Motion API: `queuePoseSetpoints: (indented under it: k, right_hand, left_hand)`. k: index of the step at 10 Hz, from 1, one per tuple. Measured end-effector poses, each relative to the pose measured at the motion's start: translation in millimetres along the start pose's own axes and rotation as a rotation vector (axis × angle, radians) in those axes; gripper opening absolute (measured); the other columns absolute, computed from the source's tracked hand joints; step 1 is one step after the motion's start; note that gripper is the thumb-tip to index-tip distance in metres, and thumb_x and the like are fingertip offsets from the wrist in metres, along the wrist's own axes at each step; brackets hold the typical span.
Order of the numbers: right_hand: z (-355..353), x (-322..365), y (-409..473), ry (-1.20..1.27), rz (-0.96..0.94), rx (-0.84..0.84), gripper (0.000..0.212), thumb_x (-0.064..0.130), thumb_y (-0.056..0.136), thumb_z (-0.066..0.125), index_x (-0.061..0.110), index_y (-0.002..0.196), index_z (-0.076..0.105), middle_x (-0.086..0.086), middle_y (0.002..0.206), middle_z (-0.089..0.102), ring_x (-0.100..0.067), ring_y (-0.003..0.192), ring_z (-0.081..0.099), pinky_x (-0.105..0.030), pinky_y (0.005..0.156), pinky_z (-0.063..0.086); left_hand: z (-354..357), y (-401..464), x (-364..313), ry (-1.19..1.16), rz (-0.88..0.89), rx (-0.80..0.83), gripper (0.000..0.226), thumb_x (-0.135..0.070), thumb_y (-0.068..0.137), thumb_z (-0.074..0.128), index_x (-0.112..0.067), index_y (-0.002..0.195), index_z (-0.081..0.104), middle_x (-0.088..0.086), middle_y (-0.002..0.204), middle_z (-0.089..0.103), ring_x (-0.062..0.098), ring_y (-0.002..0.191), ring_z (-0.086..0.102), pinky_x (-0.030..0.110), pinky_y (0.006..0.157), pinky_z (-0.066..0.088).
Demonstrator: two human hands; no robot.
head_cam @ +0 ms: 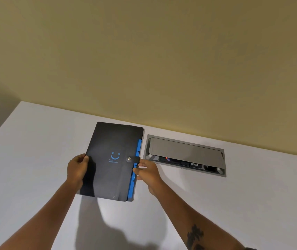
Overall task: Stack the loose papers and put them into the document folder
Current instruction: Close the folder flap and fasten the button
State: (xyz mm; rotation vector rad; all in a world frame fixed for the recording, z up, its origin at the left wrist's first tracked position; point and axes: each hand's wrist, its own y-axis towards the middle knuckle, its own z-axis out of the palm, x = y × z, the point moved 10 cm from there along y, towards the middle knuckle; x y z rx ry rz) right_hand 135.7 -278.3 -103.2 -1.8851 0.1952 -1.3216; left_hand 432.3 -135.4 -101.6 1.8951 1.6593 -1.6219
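Document folder (pixel 110 161): black, blue smiley print, snap strap fastened, blue tabs along right edge; lies on white surface (pixel 36 159) near wall. Left hand (pixel 77 169): grip clasps folder's left edge. Right hand (pixel 148 173): fingertips pinch right edge below strap. Grey cable hatch (pixel 186 155): recessed just right of folder, lid ajar.

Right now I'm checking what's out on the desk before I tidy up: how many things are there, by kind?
Folder: 1, black with blue inner edges, snap strap shut, held by both hands.
Cable box: 1, grey, set into the desk, lid partly raised.
Loose papers: 0 in view.
Total: 2
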Motion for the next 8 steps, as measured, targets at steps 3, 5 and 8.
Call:
queuePoseSetpoints:
  k: [3,5,8]
  right_hand:
    - [-9.2,2.0,11.2,-0.046,-0.011,-0.029,0.064,0.014,0.094,0.079,0.018,0.152,0.052,-0.006,0.155,0.056,-0.031,0.136,0.06,-0.046,0.111,0.055]
    - [-13.6,5.8,11.4,-0.054,-0.018,-0.025,0.065,0.015,0.094,0.078,0.017,0.153,0.051,-0.007,0.157,0.054,-0.031,0.138,0.058,-0.043,0.112,0.054]
    - [-31.4,-8.2,-23.9,-0.048,-0.002,0.04,0.064,0.022,0.098,0.075,0.021,0.156,0.047,-0.004,0.159,0.052,-0.025,0.142,0.056,-0.038,0.113,0.05]
  left_hand:
    - [22.3,13.9,-23.8,0.101,0.066,0.057,0.047,-0.03,0.103,0.058,-0.006,0.143,0.06,0.016,0.142,0.065,0.037,0.128,0.061,0.045,0.111,0.047]
    - [27.5,16.3,-26.9,0.141,0.069,0.058,0.05,-0.032,0.103,0.057,-0.007,0.146,0.057,0.016,0.146,0.062,0.038,0.132,0.059,0.051,0.115,0.046]
    - [7.1,-10.8,-30.0,0.396,0.088,-0.11,0.053,-0.036,0.1,0.06,-0.005,0.144,0.056,0.023,0.144,0.061,0.049,0.132,0.055,0.063,0.111,0.043]
